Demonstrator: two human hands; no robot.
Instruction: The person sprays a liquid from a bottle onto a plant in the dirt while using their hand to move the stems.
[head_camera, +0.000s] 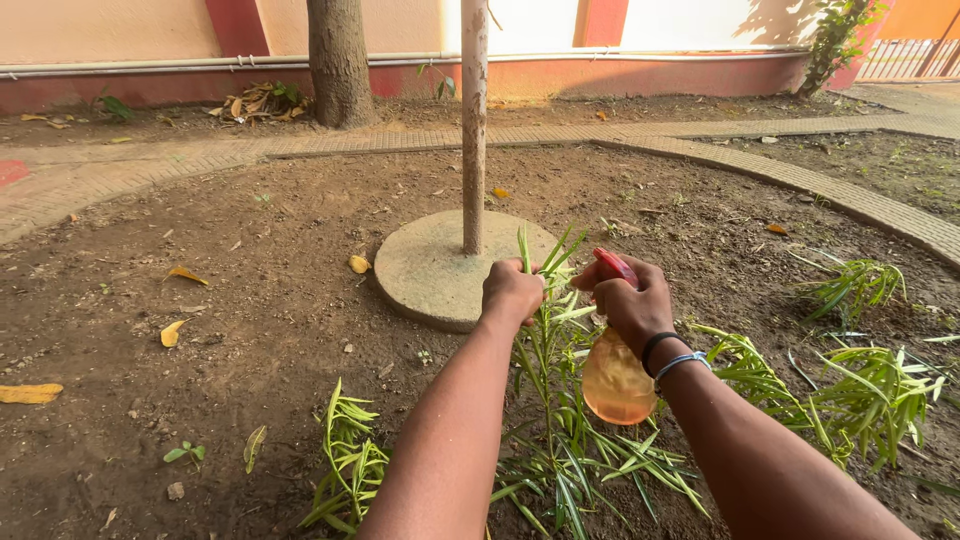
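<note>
Garden bed entry: left hand (512, 291) pinches the top of a slender green plant (556, 400) at centre, right hand (632, 303) at its 3 o'clock closed on an orange spray bottle (614, 378) with red trigger, best kept aimed close at the leaves, concrete pole base (430, 268) at 11 o'clock.

1. Two bare forearms are seen reaching in from the bottom edge; no sleeves are shown.
2. The left hand (512, 291) is worn bare, with no ring or band visible.
3. At the wrist of the right hand (632, 303), a black band and a thin, possibly metal, silvery-blue bangle are worn.
</note>
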